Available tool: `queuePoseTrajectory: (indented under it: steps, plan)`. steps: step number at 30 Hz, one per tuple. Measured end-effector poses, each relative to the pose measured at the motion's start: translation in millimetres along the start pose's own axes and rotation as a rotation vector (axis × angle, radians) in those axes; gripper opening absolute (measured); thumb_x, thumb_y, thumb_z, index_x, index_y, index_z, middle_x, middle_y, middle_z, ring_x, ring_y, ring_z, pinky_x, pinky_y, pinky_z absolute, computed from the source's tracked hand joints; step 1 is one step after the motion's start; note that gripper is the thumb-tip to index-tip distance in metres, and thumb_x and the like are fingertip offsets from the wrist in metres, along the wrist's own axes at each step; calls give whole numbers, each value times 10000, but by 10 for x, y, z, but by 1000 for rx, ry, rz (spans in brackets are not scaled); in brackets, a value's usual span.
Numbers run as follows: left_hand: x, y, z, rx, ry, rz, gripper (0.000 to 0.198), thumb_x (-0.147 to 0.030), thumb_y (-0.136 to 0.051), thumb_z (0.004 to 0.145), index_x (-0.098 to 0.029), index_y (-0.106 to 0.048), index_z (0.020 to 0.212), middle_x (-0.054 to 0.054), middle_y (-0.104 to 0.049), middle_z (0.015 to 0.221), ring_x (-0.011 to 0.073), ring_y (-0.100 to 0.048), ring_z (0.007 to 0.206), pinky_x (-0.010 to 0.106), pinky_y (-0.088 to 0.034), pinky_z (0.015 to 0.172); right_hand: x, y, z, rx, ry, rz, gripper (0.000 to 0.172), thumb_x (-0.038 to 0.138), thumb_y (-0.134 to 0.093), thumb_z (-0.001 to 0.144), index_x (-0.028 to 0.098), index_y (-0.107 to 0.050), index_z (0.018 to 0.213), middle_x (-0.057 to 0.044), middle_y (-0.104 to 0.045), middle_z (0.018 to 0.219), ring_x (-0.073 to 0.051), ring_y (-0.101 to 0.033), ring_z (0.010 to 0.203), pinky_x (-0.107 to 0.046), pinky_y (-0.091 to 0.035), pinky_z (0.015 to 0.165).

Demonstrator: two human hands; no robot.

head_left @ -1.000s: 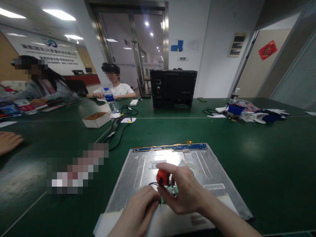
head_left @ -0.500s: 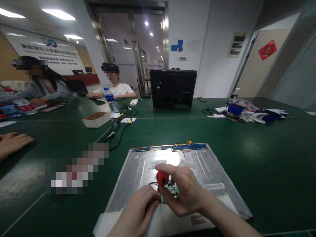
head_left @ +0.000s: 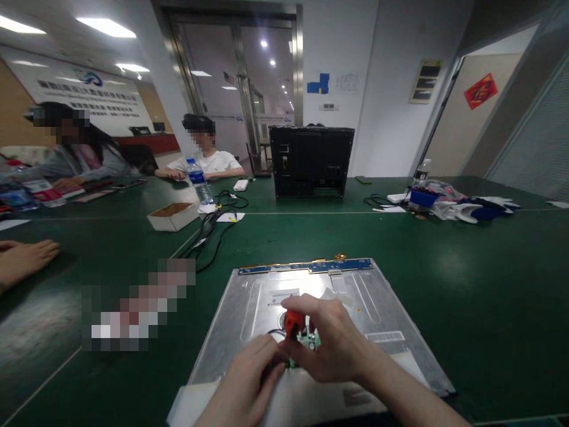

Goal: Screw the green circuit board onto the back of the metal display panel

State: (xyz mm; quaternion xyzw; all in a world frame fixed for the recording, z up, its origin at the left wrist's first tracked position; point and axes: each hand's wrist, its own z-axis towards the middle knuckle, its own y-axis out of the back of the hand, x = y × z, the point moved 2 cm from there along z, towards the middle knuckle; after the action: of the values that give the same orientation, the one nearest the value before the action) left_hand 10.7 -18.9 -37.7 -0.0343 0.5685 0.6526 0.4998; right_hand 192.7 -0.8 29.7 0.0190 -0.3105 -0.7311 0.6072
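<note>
A flat metal display panel lies in front of me with a blue circuit strip along its far edge. My right hand is closed around the red-orange handle of what looks like a screwdriver, held upright over a small green circuit board. Its tip is hidden behind my fingers. Close beside it, my left hand has its fingers bent and pressed together at the left edge of the green board. What those fingers hold, if anything, is hidden. A thin dark cable runs by the left fingertips.
A black monitor casing stands at the back. Left of it are a water bottle, an open white box and black cables. Bags and gloves lie back right. Another person's hand rests at the left; two people sit beyond.
The screwdriver handle and my right hand have shifted or turned very slightly. My left hand stays almost in place, and the panel has not moved.
</note>
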Motion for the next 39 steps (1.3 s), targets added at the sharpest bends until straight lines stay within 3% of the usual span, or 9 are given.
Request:
queuePoseTrajectory:
  steps: [8, 18, 26, 35, 39]
  plan:
    - [27, 10, -14, 13, 6, 4, 116, -175, -494, 902, -218, -601, 888, 47, -653, 861, 202, -631, 793, 280, -524, 719, 41, 32, 29, 21, -6, 41, 485, 131, -499, 847, 174, -403, 1321, -19, -659, 832, -129, -580, 606, -255, -461, 540]
    - [12, -1, -13, -1, 16, 3, 128, -159, -478, 908, -205, -594, 882, 48, -661, 867, 201, -632, 770, 282, -516, 679, 12, 0, 41, 19, 17, -11, 417, 247, -529, 932, 223, -383, 1321, 9, -664, 811, -136, -578, 621, -260, -447, 547]
    - [-13, 24, -1, 32, 12, -24, 112, -171, -495, 902, -217, -596, 905, 50, -642, 858, 202, -618, 787, 292, -524, 726, 36, 16, 24, 64, 3, 27, 578, 136, -487, 823, 178, -337, 1379, -20, -649, 842, -141, -572, 603, -267, -449, 514]
    - [21, 6, -28, -5, 21, -6, 120, -210, -501, 927, -210, -612, 880, 48, -648, 857, 203, -623, 780, 284, -520, 699, 20, -12, 26, 11, 18, -54, 403, 255, -530, 937, 222, -389, 1313, 0, -666, 813, -136, -576, 588, -253, -433, 504]
    - [-1, 21, -13, 1, 38, -4, 127, -219, -506, 921, -213, -625, 877, 50, -650, 843, 208, -625, 764, 290, -527, 697, 28, 3, 21, 46, 14, -39, 450, 238, -518, 916, 222, -361, 1337, -13, -663, 834, -152, -591, 632, -265, -447, 525]
